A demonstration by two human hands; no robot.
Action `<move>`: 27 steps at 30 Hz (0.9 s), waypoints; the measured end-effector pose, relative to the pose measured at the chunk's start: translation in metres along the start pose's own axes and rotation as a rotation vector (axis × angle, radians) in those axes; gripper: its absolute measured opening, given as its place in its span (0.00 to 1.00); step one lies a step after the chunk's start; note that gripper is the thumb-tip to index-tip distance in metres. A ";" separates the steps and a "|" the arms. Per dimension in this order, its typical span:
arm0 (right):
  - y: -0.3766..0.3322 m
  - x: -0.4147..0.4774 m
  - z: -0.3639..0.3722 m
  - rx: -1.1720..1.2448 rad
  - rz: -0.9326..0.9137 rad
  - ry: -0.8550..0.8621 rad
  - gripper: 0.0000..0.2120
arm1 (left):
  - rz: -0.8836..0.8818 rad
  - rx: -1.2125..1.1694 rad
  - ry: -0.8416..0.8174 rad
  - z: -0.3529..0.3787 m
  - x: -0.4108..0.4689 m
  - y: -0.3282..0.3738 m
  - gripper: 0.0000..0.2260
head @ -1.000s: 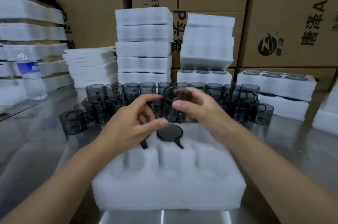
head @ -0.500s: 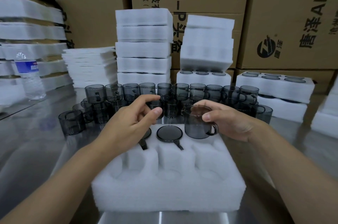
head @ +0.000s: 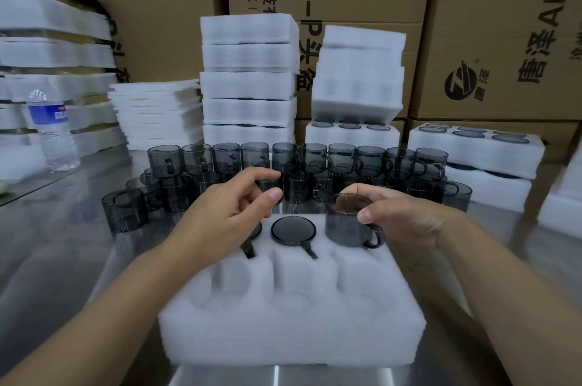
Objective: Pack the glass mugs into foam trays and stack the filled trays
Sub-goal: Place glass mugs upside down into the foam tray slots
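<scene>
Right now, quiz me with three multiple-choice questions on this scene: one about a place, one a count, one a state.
1. Where is the mug that the right hand holds?
A. at the tray's far right pocket
B. on the steel table
C. atop a foam stack

2. How many sunk mugs are in the tray?
A. none
B. two
C. five

3. What is the left hand doing?
A. gripping a bottle
B. holding nothing
C. pressing flat on the tray

Answers:
1 A, the mug is at that corner of the tray.
2 B, two dark rims show in the far row, one partly behind the left hand.
3 B, its fingers curl loosely round nothing.
</scene>
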State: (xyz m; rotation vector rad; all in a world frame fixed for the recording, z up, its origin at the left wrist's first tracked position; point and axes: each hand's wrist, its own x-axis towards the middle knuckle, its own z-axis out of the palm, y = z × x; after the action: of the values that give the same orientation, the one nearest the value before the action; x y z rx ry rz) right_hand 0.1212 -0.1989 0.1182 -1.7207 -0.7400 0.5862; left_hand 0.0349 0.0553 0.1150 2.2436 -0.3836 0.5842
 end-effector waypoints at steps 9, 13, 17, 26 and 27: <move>-0.002 -0.002 0.001 -0.052 0.064 -0.038 0.30 | 0.012 0.018 0.002 0.000 0.000 -0.003 0.13; -0.005 -0.005 0.001 -0.055 0.094 -0.074 0.30 | 0.011 0.016 0.005 0.000 0.000 -0.003 0.11; -0.003 -0.007 -0.002 -0.079 0.147 -0.108 0.23 | 0.016 0.017 -0.001 0.000 0.000 -0.003 0.11; -0.009 -0.002 0.007 -0.240 0.111 0.083 0.27 | 0.002 0.005 -0.007 0.001 0.001 -0.001 0.09; -0.016 0.000 0.011 -0.310 0.066 0.178 0.27 | 0.001 0.002 -0.010 0.001 0.000 -0.001 0.10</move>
State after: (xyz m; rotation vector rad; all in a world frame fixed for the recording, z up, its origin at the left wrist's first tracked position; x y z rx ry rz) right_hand 0.1106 -0.1888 0.1312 -2.0603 -0.6746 0.3690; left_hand 0.0359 0.0551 0.1141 2.2490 -0.3891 0.5737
